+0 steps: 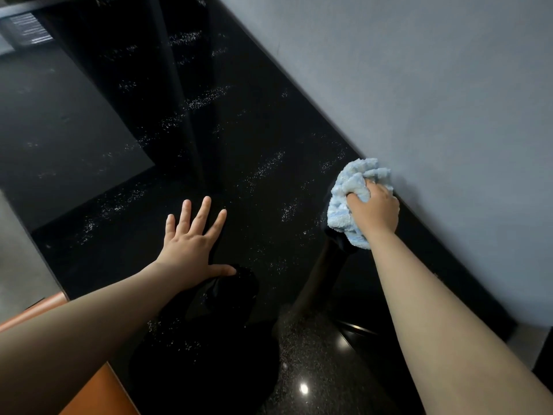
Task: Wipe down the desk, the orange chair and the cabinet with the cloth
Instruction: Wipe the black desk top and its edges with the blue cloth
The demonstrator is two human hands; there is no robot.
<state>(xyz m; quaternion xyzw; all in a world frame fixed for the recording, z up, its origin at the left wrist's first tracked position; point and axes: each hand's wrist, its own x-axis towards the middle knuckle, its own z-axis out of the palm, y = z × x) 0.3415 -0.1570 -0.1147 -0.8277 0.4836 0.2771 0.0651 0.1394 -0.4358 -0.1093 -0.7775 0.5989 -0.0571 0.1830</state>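
Looking down on a glossy black desk, dusty specks out past the fingertips. Bit of orange chair well behind the left hand, fingers spread flat on the top. Over on the right hand, fingers clamped round the bunched blue cloth, on the desk by the wall.

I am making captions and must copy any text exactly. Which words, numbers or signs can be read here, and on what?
No text can be read.
The panel at the top left has thin pale lines, too blurred to tell if they are writing.
The desk, the cloth and the wall show no writing.
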